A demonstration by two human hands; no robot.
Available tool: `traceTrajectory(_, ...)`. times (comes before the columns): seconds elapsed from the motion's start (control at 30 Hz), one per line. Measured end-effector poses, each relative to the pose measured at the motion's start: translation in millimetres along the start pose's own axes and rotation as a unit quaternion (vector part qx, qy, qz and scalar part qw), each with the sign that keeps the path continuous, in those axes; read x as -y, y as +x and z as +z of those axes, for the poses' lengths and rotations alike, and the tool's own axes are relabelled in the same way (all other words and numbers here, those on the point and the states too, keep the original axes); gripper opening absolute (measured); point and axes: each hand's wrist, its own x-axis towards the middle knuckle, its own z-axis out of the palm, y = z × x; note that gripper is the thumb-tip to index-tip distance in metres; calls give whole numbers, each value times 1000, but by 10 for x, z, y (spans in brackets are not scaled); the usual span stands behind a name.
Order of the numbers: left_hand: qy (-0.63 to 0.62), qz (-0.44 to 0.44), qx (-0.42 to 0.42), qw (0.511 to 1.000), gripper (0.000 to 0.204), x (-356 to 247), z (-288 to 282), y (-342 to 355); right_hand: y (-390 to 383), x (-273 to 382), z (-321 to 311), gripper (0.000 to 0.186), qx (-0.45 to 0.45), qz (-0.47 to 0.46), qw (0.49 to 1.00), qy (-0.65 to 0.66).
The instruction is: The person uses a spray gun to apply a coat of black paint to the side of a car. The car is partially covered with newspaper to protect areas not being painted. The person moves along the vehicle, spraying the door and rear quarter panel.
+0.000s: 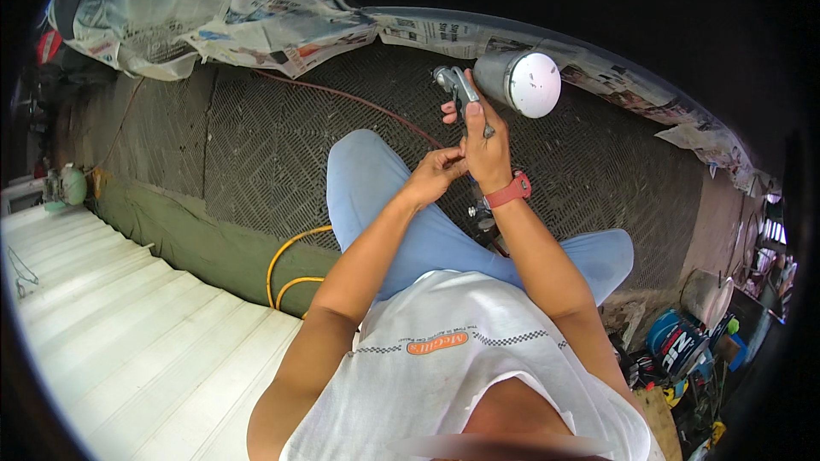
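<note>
My right hand (489, 152) is wrapped round the handle of a silver spray gun (462, 96), holding it up over the floor beyond my knees. The gun's metal cup (494, 77) lies tilted to the right and shows a round white end (535, 85) with dark specks. Close against the right hand, my left hand (434, 176) has its fingers pinched together near the bottom of the handle. What they grip is hidden. Below the right wrist, a dark fitting with a round part (481, 215) hangs beside the red watch strap (510, 191).
Newspaper masking (282, 38) covers a dark curved body along the far side. A thin reddish hose (359, 101) crosses the patterned dark mat (273, 149). A yellow hose (275, 265) loops at left beside white ribbed sheeting (128, 307). A blue bucket (672, 340) and clutter stand at right.
</note>
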Motion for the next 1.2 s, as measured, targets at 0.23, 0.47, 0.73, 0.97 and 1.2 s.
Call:
traceTrajectory(0.23,147,60,-199,967,85,-355,-591,207,-80,126,125,56,26,-3,999,-33)
traceTrajectory(0.47,495,113,-389,769,111,-1453,-1411,1017,-276,307,116,65,44,-14,998,-39)
traceTrajectory(0.73,413,51,-368,832,113,-917,-1552,1693,-543,409,124,78,32,-30,997,-68)
traceTrajectory(0.97,-29,158,-305,939,106,-1045,-1418,1925,-589,458,142,86,24,-33,993,-107)
traceTrajectory(1.2,-159,189,-284,926,106,-1337,-1374,1820,-568,443,139,87,16,-32,994,-106)
